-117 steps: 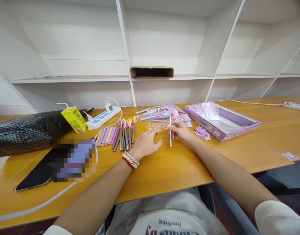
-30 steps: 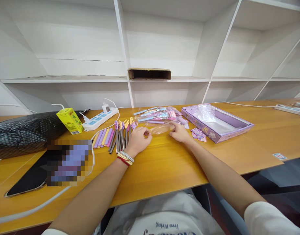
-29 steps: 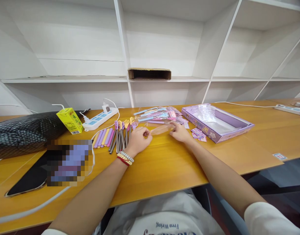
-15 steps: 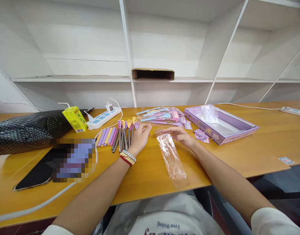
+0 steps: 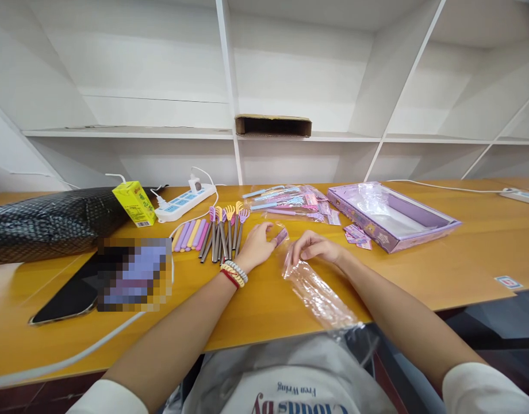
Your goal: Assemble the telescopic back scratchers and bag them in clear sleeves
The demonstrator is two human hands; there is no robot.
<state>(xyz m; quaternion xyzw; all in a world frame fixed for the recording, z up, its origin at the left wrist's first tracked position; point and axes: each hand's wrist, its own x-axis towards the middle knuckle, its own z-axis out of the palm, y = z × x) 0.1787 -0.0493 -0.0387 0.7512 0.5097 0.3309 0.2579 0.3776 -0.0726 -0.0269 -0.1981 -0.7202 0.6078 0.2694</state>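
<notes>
We read inverted "Clouds by" on our shirt (image 5: 307, 371), bottom centre | left hand (image 5: 256, 247): fingers (image 5: 271, 245) pinching purple card (image 5: 282, 236), mid-frame | right hand (image 5: 315, 247): fingers pinching clear plastic sleeve (image 5: 322, 296), trailing below them

Free tabletop (image 5: 424, 276) before purple box (image 5: 361, 226), tools (image 5: 223, 241) crowding left hand (image 5: 256, 249)

You seem to be in an office or office-style workroom; the view doesn't settle which. White compartment shelving (image 5: 301, 63) rises behind your long wood-toned surface (image 5: 420, 276), with a cardboard box (image 5: 271, 118) on one shelf. A power strip (image 5: 184, 203) with plugs in it lies on the surface, and another strip (image 5: 521, 196) is at the far right. A printed label (image 5: 508, 282) sits near your front edge, a drink carton (image 5: 134, 203) with its straw beside the nearer strip, and bagged small goods (image 5: 286, 198) lie ahead of you.
</notes>
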